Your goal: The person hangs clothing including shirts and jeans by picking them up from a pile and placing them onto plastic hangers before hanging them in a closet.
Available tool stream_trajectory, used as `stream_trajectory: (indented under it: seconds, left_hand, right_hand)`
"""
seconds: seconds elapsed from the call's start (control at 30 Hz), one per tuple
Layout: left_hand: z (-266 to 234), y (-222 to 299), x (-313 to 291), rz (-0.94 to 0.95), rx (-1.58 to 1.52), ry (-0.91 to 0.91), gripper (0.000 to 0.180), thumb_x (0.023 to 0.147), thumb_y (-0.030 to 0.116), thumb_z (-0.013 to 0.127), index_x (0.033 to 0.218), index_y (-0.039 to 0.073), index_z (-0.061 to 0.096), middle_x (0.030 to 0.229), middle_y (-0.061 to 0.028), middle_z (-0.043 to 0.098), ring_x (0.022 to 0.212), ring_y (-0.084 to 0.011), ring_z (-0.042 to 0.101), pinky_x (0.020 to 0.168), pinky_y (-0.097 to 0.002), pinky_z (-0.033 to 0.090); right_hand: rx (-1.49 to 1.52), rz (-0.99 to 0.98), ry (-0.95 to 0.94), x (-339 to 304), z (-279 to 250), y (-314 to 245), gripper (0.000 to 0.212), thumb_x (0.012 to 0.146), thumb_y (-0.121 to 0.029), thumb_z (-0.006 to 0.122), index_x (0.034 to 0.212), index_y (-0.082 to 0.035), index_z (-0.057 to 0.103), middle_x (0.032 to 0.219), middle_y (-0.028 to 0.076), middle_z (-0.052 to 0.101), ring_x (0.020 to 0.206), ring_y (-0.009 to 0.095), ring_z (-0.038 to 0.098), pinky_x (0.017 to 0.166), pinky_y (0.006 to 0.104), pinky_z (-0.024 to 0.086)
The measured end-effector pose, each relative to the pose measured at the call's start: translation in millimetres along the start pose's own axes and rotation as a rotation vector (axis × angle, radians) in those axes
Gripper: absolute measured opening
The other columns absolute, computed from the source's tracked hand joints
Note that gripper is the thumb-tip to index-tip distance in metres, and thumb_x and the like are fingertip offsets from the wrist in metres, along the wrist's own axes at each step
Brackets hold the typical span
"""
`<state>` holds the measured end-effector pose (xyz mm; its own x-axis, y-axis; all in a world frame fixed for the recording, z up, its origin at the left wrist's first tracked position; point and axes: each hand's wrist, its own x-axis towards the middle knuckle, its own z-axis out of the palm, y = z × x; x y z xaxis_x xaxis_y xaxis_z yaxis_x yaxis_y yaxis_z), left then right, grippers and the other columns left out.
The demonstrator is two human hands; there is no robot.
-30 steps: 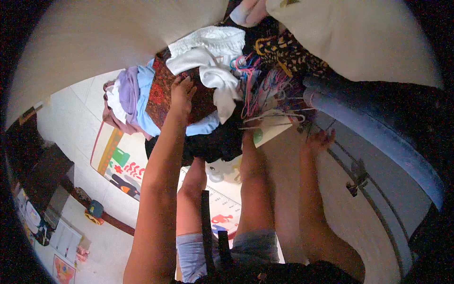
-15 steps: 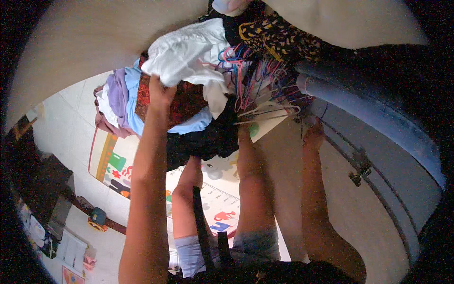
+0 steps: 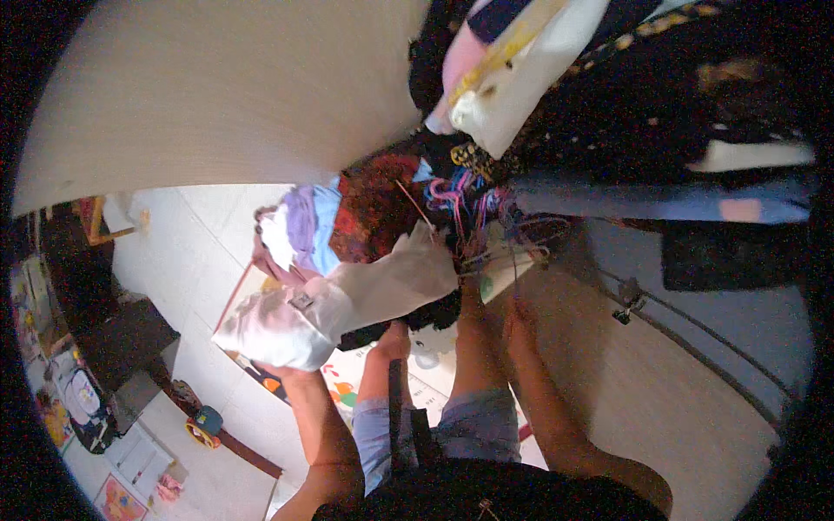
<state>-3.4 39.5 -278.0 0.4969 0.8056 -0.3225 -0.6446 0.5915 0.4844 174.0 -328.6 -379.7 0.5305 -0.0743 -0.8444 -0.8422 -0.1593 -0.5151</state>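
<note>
My left hand grips the edge of a white garment, its fingers mostly covered by the cloth. The garment stretches to the right across a heap of clothes, and a small label shows on it. My right hand is low beside my leg, closed on a thin clothes hanger that is partly blurred. Left of it and a little higher lies a tangle of pink, blue and purple hangers. Under the garment the heap holds a dark red patterned cloth, light blue and purple pieces, and black cloth.
Clothes hang overhead at the upper right, among them a white piece and blue denim. A beige panel rises at the upper left. Beneath my legs is a printed play mat. A rail with a clip runs along the right.
My left hand has drawn the white garment down and left, spreading it over the heap. My right hand has moved left and down. The view has shifted, showing more hanging clothes.
</note>
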Motion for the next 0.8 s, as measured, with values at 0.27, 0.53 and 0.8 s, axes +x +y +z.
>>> stream_trajectory:
  seconds: [0.27, 0.53, 0.8]
  left_hand:
    - [180.3, 148.3, -77.3, 0.259, -0.014, -0.258, 0.05, 0.085, 0.039, 0.04, 0.12, 0.004, 0.044, 0.12, -0.0134, 0.049, 0.112, -0.0294, 0.046, 0.098, -0.0436, 0.033]
    - [264.1, 218.0, -130.5, 0.647, 0.231, -0.207, 0.046, 0.084, 0.029, 0.039, 0.119, 0.0, 0.044, 0.117, -0.0146, 0.051, 0.108, -0.0283, 0.049, 0.095, -0.0411, 0.037]
    - [210.8, 147.0, -82.5, 0.173, 0.253, 0.064, 0.047, 0.093, 0.039, 0.031, 0.12, 0.004, 0.044, 0.116, -0.0109, 0.053, 0.105, -0.0262, 0.051, 0.091, -0.0416, 0.04]
  right_hand:
    - [-0.573, -0.689, -0.458, -80.5, 20.9, -55.1, 0.029, 0.088, -0.029, 0.052, 0.106, -0.009, 0.061, 0.058, -0.004, 0.043, 0.051, 0.006, 0.038, 0.048, 0.0241, 0.03]
    - [-0.513, -0.887, -0.85, -203.5, 66.4, -193.3, 0.032, 0.087, -0.018, 0.053, 0.112, 0.002, 0.057, 0.067, -0.001, 0.049, 0.06, 0.008, 0.042, 0.055, 0.0254, 0.036]
    - [-0.707, -1.596, -0.876, -301.6, 109.6, -225.3, 0.034, 0.075, -0.003, 0.059, 0.108, -0.009, 0.062, 0.066, 0.006, 0.047, 0.06, 0.019, 0.048, 0.056, 0.0291, 0.04]
